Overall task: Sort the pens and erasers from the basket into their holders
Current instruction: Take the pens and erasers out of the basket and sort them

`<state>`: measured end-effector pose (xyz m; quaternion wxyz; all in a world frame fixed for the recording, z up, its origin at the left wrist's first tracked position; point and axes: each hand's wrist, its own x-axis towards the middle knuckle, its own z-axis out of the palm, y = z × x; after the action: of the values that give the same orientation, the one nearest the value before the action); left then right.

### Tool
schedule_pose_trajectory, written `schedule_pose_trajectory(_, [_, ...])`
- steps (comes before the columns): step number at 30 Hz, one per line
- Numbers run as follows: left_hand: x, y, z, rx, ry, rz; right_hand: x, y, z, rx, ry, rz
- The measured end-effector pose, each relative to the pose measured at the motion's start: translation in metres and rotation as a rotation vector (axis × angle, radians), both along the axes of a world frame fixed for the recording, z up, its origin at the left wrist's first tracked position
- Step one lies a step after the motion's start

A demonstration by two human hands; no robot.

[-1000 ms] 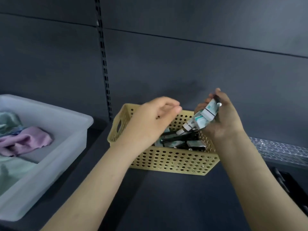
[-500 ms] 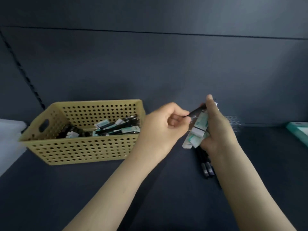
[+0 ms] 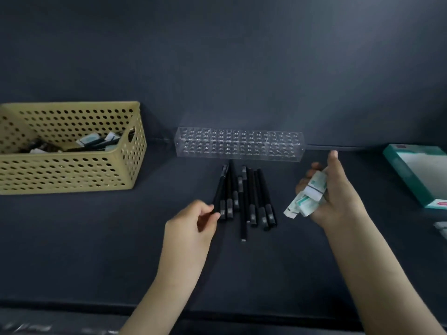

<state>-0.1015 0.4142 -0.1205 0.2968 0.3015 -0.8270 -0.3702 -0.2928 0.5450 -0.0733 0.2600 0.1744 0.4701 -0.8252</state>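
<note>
Several black pens point(image 3: 251, 199) lie side by side on the dark shelf, in front of a clear plastic pen holder point(image 3: 239, 146) full of small holes. My left hand point(image 3: 193, 226) pinches the near end of the leftmost pen point(image 3: 220, 189), which lies against the row. My right hand point(image 3: 338, 197) is right of the pens and grips a bunch of erasers point(image 3: 307, 199) in white and teal wrappers. The yellow perforated basket point(image 3: 72, 170) stands at the left with more pens and erasers inside.
A teal and white open box point(image 3: 416, 175) lies at the right edge of the shelf, with a small pale item point(image 3: 441, 226) nearer me beside it. The dark back wall rises just behind the holder and basket.
My left hand took a black pen from my right hand's bundle and brought it down to the row on the shelf. The view swung right, showing the holder and box.
</note>
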Motion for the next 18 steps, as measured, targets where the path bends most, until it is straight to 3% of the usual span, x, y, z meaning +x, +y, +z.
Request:
schedule_pose_trajectory(7, [-0.004, -0.004, -0.004, -0.079, -0.093, -0.040, 0.006, -0.009, -0.013, -0.028, -0.031, 0.019])
schedule_pose_trajectory(15, [-0.001, -0.010, -0.010, -0.095, -0.065, -0.067, 0.017, -0.013, -0.019, -0.107, -0.048, -0.063])
schedule_pose_trajectory(18, [-0.008, -0.007, 0.000, -0.189, 0.008, -0.078, 0.019, -0.009, -0.020, -0.187, -0.068, -0.071])
